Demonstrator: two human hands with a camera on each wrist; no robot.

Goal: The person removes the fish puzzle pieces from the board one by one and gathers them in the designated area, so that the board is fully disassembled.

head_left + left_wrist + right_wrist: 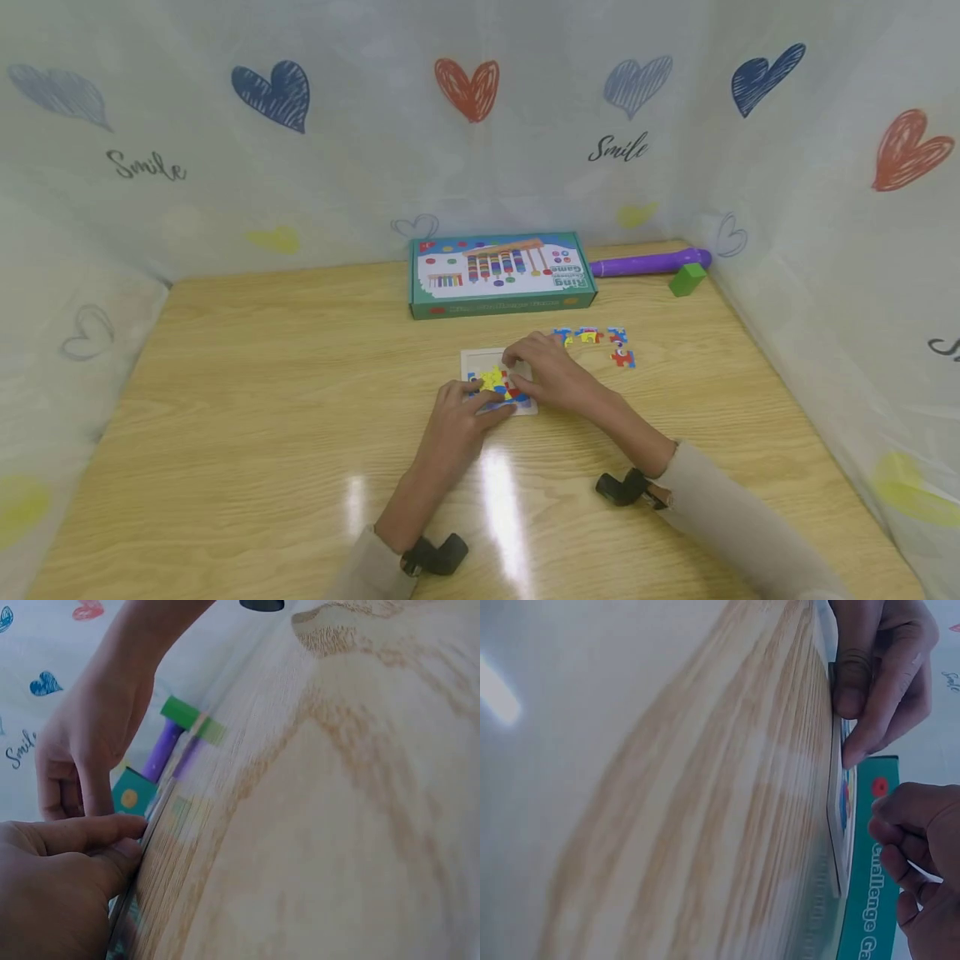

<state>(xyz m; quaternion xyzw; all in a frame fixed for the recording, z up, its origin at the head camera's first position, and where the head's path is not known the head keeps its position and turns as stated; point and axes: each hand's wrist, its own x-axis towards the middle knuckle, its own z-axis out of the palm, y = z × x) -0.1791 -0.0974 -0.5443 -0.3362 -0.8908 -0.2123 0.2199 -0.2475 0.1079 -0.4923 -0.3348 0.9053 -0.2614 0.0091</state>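
Note:
A small jigsaw puzzle in a pale frame (471,358) lies on the table, partly covered by both hands. Yellow, red and blue pieces (491,380) show inside it. My left hand (455,417) rests on its near left part, thumb and forefinger touching the frame and pieces; the right wrist view shows this left hand (885,667) at the frame's edge. Over the puzzle's right side is my right hand (551,373), fingers bent downward. Its fingertips (885,814) look curled in the right wrist view; whether a piece is between them is hidden.
Several loose puzzle pieces (589,336) lie right of the frame, one red and blue piece (622,358) nearer. Behind stands a green ring game box (502,279). A purple stick (645,264) and a green block (686,280) lie at the back right, near the curtain (360,167).

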